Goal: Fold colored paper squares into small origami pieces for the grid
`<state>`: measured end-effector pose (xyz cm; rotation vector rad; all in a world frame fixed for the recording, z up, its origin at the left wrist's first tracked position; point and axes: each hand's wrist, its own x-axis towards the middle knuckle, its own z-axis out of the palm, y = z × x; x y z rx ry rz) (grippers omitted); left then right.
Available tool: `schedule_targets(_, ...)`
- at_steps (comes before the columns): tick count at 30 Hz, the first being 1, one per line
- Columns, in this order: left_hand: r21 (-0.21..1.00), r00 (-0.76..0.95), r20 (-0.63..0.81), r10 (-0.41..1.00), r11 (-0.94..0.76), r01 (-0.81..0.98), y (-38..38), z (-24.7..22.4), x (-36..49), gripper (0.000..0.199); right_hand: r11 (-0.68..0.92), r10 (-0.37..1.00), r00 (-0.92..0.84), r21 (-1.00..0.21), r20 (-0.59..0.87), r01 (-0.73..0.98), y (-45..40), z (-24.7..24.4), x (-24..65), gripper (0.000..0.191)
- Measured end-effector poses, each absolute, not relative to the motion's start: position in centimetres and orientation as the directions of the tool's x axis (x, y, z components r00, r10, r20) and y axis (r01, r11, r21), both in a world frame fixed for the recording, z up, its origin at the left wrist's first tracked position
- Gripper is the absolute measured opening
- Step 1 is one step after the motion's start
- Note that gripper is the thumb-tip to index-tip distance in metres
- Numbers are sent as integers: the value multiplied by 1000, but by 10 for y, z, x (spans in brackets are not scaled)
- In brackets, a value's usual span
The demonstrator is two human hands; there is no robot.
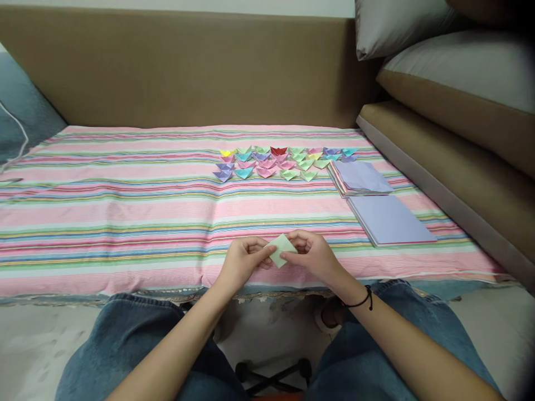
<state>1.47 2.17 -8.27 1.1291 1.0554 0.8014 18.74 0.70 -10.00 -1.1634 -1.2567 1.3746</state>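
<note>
Between my two hands is a small pale green folded paper (282, 249), turned like a diamond, just above the front part of the striped cloth. My left hand (247, 257) grips its left corner, thumb on top and fingers behind. On the opposite side, my right hand (312, 253) pinches the right corner the same way. Beyond them, several small folded paper boats (266, 171) in yellow, green, blue, pink, purple and red stand in rows on the cloth.
A purple-topped stack of paper sheets (393, 219) lies at the right, with a looser stack of papers (363, 177) behind it. Large cushions (455, 83) pile up along the right side. A brown padded panel (179, 69) closes off the back of the striped cloth (104, 223).
</note>
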Motion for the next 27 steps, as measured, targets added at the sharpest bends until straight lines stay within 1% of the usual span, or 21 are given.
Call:
schedule_targets(4,955,242,-259,935,285,-80,21,-84,14,28,-61,988,-144,-995,-49,-80,5,-99,185,37)
schedule_targets(8,961,225,-233,946,259,-93,20,-83,15,26,-47,991,-131,-998,-41,-47,2,-100,183,44)
schedule_targets(12,966,211,-220,952,243,-88,20,-80,16,27,-58,995,-86,-998,-56,-29,4,-97,183,41)
schedule_targets(16,962,194,-223,955,248,-113,19,-81,15,27,-103,989,-109,-993,-96,-61,6,-92,184,36)
schedule_targets(23,948,203,-248,947,280,-151,18,-82,17,26,-91,990,-112,-995,-86,-38,5,-90,188,37)
schedule_targets(27,948,195,-240,951,273,-162,19,-83,17,26,-115,982,-155,-991,-103,-67,7,-88,189,33)
